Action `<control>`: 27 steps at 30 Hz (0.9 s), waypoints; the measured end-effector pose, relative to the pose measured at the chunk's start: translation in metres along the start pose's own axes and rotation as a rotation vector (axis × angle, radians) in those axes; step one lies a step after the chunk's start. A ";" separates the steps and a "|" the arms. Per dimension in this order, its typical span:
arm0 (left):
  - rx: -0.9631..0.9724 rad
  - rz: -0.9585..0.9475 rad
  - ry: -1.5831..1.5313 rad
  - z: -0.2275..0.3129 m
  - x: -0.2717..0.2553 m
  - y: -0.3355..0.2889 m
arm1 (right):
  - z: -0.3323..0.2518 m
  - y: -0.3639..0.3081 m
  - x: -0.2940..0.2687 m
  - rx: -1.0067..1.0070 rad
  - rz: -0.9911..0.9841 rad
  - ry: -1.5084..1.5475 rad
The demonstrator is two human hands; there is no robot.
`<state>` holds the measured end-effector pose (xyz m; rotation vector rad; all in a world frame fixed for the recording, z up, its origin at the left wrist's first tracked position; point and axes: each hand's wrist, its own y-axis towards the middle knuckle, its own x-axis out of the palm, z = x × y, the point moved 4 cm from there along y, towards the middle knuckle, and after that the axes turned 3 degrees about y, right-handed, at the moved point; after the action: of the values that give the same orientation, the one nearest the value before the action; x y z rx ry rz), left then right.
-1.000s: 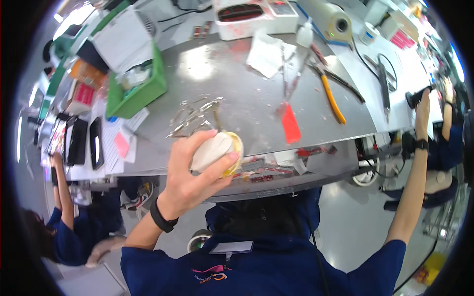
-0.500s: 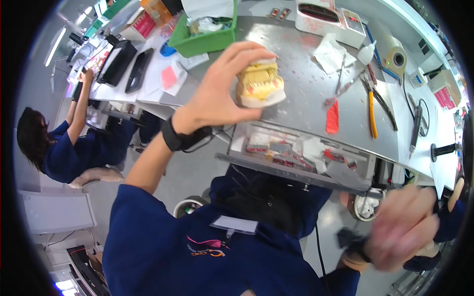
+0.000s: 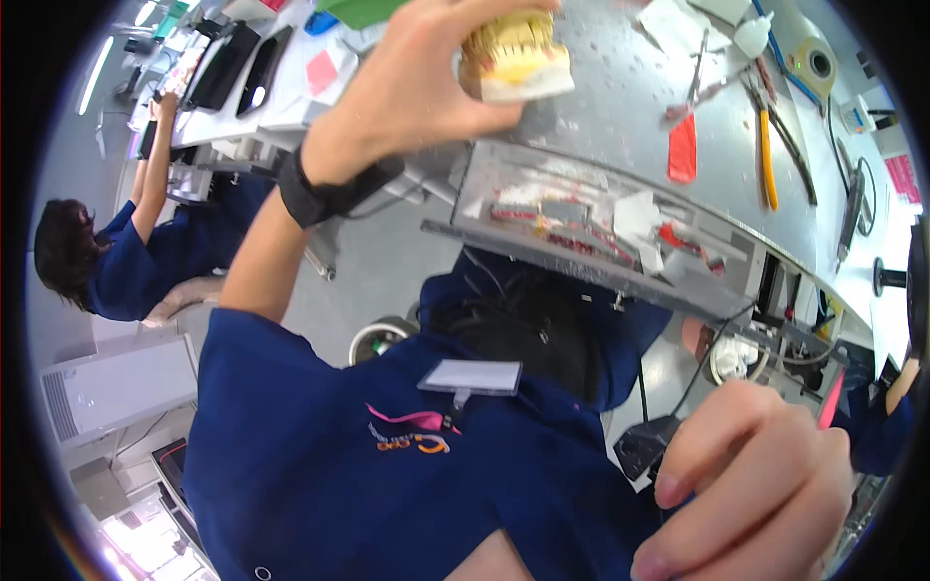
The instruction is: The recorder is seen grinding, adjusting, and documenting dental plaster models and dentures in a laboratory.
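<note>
My left hand (image 3: 387, 92) is closed round a dental model (image 3: 513, 56), a yellowish plaster cast with rows of teeth and a whitish base. The thumb lies along its lower edge and the fingers reach over its top, partly out of view. The model is held above the front edge of the metal worktop. My right hand (image 3: 765, 484) is raised at the lower right, close to the camera. Its fingers are curled inward, and whatever they may hold is hidden. A dark box with a cable (image 3: 644, 445) is beside it.
An open drawer (image 3: 572, 218) with red scraps and small tools juts out below the worktop (image 3: 601, 116). Yellow-handled pliers (image 3: 767, 160), a red strip (image 3: 682, 150) and a white squeeze bottle (image 3: 753, 37) lie to the right. A co-worker (image 3: 136, 242) sits at the left.
The view has tilted, so the worktop sits higher in the picture. My left hand still grips the dental model. My right hand has come nearer to the camera and shows larger.
</note>
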<state>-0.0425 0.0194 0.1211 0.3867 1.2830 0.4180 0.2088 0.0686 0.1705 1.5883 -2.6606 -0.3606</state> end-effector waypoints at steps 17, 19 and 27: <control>-0.125 0.303 -0.040 -0.081 -0.072 0.042 | 0.077 -0.013 -0.198 -0.218 0.890 -0.746; -0.182 0.238 -0.136 -0.127 -0.070 0.055 | 0.078 -0.003 -0.220 -0.159 0.880 -0.888; -0.305 -0.136 0.002 -0.162 -0.035 0.052 | 0.124 -0.061 -0.284 0.527 0.337 -1.111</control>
<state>-0.2116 0.0540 0.1377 0.0418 1.2167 0.4899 0.3819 0.3110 0.0656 1.1086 -4.0713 -0.7404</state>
